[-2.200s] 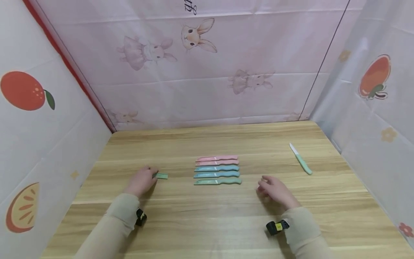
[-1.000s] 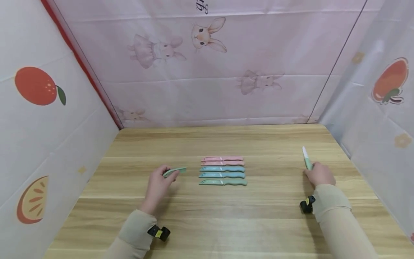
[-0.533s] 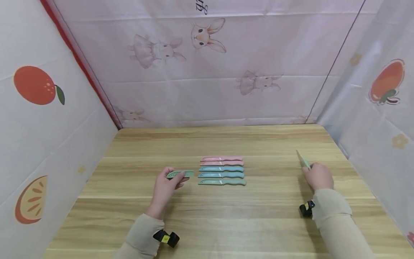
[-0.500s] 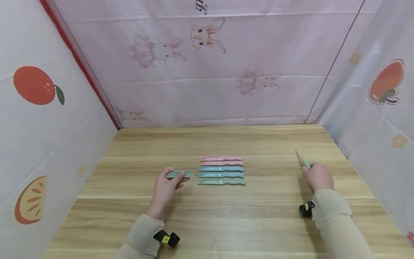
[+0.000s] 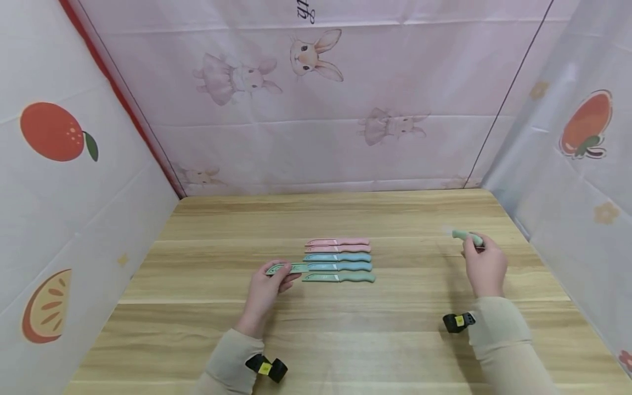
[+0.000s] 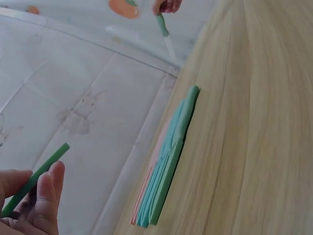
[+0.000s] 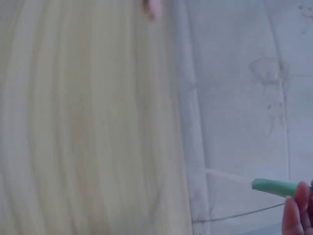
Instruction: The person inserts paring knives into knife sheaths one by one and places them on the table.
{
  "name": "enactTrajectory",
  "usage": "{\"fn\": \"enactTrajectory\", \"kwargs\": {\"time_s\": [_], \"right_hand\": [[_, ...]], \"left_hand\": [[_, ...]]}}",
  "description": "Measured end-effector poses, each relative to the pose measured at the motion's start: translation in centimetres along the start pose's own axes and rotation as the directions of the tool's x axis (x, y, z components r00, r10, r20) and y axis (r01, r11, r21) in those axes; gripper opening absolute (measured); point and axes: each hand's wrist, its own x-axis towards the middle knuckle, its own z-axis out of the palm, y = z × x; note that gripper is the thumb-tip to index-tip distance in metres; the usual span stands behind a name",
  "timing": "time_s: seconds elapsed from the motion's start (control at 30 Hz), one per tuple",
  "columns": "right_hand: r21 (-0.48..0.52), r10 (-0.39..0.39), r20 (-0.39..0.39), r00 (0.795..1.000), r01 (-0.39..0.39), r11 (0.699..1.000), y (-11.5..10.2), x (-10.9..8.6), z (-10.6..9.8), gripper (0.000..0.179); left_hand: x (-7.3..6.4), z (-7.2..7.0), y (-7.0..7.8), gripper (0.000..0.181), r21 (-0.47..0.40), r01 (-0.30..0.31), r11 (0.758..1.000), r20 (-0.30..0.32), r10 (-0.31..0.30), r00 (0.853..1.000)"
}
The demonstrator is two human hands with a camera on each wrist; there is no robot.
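Observation:
My left hand point(image 5: 266, 284) pinches a green knife sheath point(image 5: 299, 267) between thumb and fingers, its end pointing right and overlapping the row of knives in the head view. In the left wrist view the sheath point(image 6: 49, 161) appears edge-on. My right hand point(image 5: 486, 266) grips a green-handled paring knife point(image 5: 463, 235) by the handle, raised over the table with its pale, blurred blade pointing left. The right wrist view shows the knife handle point(image 7: 274, 186) at the fingertips. Between the hands lie sheathed knives: two pink point(image 5: 353, 241), two blue point(image 5: 353, 266) and one green point(image 5: 356, 278).
The sheathed knives lie parallel on the wooden table point(image 5: 375, 340), handles to the right. A pink rabbit-print curtain point(image 5: 306, 148) hangs behind the far edge, with fruit-print sheets at both sides. A small black camera sits on each wrist.
My left hand has lifted the green sheath and carried it right toward the row. My right hand has reached the loose green knife, picked it up and turned its blade leftward.

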Motion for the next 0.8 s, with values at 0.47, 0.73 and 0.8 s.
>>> {"fn": "enactTrajectory", "kwargs": {"time_s": [0.47, 0.73, 0.8], "right_hand": [[0.767, 0.240, 0.043, 0.970, -0.186, 0.614, -3.7, -4.0, 3.1, 0.024], [0.835, 0.309, 0.137, 0.941, -0.278, 0.474, -4.9, -6.1, 5.6, 0.013], [0.843, 0.295, 0.136, 0.946, -0.267, 0.468, -5.3, -6.7, 6.3, 0.016]], "left_hand": [[-0.1, 2.9, -0.4, 0.035, -0.068, -0.003, 0.998, 0.050, 0.006, 0.999], [-0.1, 4.4, -0.5, 0.036, -0.124, 0.014, 0.992, 0.080, -0.004, 0.997], [-0.1, 4.7, -0.6, 0.036, -0.142, 0.026, 0.990, 0.091, -0.014, 0.996]]}}
